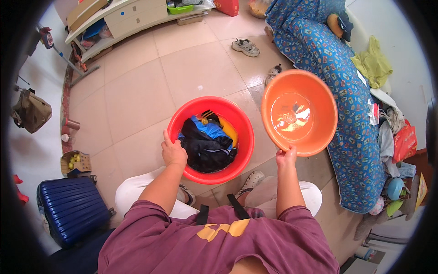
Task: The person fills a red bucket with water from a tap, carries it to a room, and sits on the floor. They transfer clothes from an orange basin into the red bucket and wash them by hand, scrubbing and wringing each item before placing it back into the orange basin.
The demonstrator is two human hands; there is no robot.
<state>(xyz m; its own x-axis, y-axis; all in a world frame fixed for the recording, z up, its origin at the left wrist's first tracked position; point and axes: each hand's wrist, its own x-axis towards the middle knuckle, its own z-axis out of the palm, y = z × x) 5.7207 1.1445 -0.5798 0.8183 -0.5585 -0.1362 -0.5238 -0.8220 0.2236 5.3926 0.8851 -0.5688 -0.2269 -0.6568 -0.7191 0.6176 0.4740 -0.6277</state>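
Observation:
A red plastic basin (247,140) stands on the floor between my feet, with wet-looking clothes (205,150) in it, mostly black with some blue and yellow. My left hand (174,150) grips the basin's left rim, its thumb on the inner side. To the right, my right hand (286,156) holds an orange plastic basin (318,109) by its near rim. That basin is tipped towards me, and its inside shows no clothes. Its bottom is shiny and looks wet; I cannot tell how much water it holds.
A sofa under a blue patterned cover (356,137) runs along the right. Sneakers (246,47) lie on the tiled floor (137,92) ahead. A blue suitcase (73,209) and a cardboard box of yellow fruit (76,162) stand at left. A white cabinet (137,17) lines the far wall.

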